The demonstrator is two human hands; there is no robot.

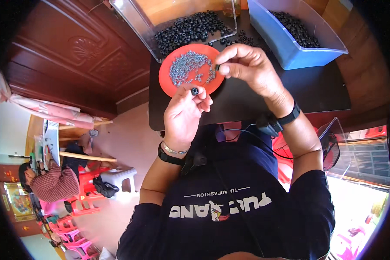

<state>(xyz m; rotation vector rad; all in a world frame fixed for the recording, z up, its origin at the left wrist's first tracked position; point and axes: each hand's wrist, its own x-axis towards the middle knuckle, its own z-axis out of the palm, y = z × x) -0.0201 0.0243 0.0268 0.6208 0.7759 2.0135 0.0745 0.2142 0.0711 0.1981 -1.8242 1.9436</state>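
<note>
My left hand is closed in a pinch on a small black round cap, its ring-like end facing up. Just above and to the right, my right hand pinches a small black piece; its exact shape is mostly hidden by the fingers. Both hands hover at the near edge of a red plate. Spread over that plate lie many tiny silvery metal parts, too small to name surely. The two held pieces are apart from each other.
Behind the plate, a clear plastic box holds black round caps, some spilled beside it. A blue bin of small black parts stands at the right of the dark table. A person sits far left near red stools.
</note>
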